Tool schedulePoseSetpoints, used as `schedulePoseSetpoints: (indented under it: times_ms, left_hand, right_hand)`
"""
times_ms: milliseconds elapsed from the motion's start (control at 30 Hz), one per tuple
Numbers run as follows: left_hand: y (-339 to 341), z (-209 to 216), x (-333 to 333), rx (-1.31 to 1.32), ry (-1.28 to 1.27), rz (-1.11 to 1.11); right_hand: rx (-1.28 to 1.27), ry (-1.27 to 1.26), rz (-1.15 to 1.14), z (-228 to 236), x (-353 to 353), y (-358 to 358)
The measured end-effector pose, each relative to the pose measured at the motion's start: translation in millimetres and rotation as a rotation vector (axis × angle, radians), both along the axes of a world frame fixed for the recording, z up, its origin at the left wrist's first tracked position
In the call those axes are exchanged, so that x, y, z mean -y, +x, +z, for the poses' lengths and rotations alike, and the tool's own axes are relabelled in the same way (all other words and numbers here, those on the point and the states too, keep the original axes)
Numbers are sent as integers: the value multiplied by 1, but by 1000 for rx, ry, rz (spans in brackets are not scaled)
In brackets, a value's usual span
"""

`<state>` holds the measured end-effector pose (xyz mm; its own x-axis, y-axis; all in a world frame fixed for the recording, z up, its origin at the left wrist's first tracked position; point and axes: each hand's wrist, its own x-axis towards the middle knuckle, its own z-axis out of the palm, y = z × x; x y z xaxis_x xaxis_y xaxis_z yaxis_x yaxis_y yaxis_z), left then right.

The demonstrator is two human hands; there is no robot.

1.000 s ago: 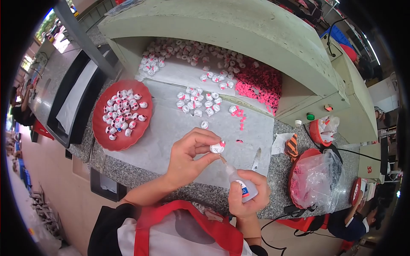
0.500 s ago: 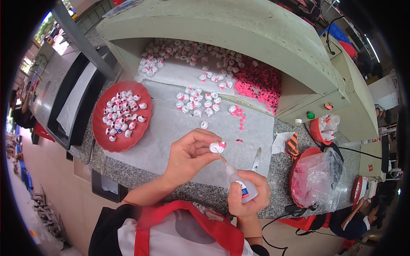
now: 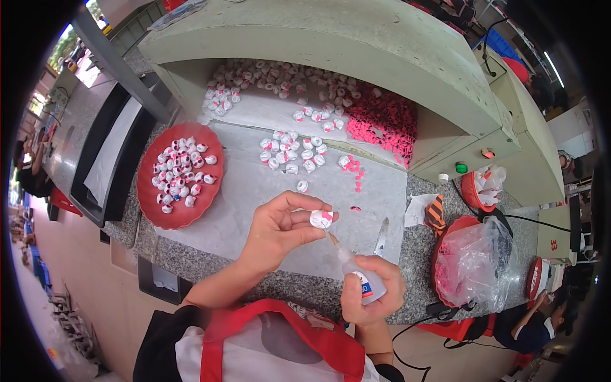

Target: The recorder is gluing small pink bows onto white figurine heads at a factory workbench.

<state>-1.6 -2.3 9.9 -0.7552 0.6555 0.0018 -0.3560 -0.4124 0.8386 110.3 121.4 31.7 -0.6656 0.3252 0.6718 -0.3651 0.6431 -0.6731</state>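
The left hand (image 3: 280, 229) has lifted the little white toy piece (image 3: 321, 218) a bit, pinched tight above the counter (image 3: 254, 191) - and the right hand (image 3: 371, 294), wrapped around the glue bottle (image 3: 356, 274), now points its tip right under it.

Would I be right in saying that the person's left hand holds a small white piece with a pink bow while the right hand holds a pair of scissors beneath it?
Not quite. The head view shows the right hand holding a small clear squeeze bottle with a pointed nozzle, not scissors. The rest stands: the left hand holds the small white piece with a pink bow in its fingers, just above the nozzle tip.
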Motion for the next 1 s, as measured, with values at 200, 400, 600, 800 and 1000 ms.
schedulePoseSetpoints:
  times_ms: [200, 400, 600, 800, 1000]
  left_hand:
    - [-1, -2, 1, 10, -13, 25]
    - [-1, -2, 1, -34, -40, 48]
    - [-2, -3, 1, -1, 18, -12]
    - [-10, -17, 6, -60, -115, 117]
    - [-3, -20, 6, -7, -205, 22]
  right_hand:
    - [7, 12, -8, 2, -2, 0]
    - [51, -14, 0, 3, -3, 3]
    - [121, -159, -58, 1, 4, 1]
    - [407, -850, -108, -23, -24, -7]
    - [930, -142, -517, -98, -76, -91]
